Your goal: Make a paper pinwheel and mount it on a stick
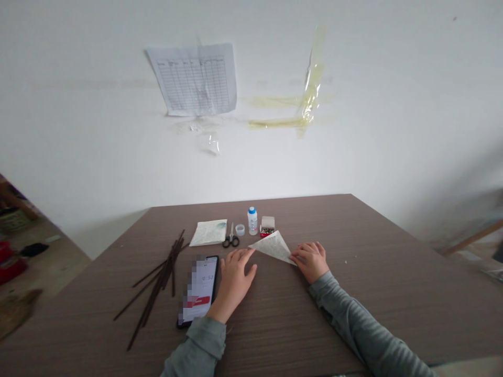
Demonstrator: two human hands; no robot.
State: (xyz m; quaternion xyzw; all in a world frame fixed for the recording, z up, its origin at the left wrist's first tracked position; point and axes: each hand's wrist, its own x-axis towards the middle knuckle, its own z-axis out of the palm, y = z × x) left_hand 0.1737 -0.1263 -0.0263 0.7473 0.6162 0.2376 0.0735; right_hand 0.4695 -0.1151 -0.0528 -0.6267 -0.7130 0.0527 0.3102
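A pale sheet of paper folded into a triangle point(274, 245) lies on the brown table, its peak pointing away from me. With thumb and fingers closed, my right hand point(312, 260) pinches its right corner. My left hand point(236, 277) rests with fingers apart, the index fingertip at the triangle's left corner; whether it presses on the paper I cannot tell. Just behind the triangle stand a red open box of small metallic pieces point(268, 226) and a white bottle with a blue cap point(252, 221).
A phone point(198, 290) lies beside my left forearm. Dark thin sticks point(165, 272) are heaped left of it. Further back are a stack of folded paper point(209, 232), black-handled scissors point(231, 236) and a small clear cup point(240, 229). A white wall point(275, 167) borders the table's far edge.
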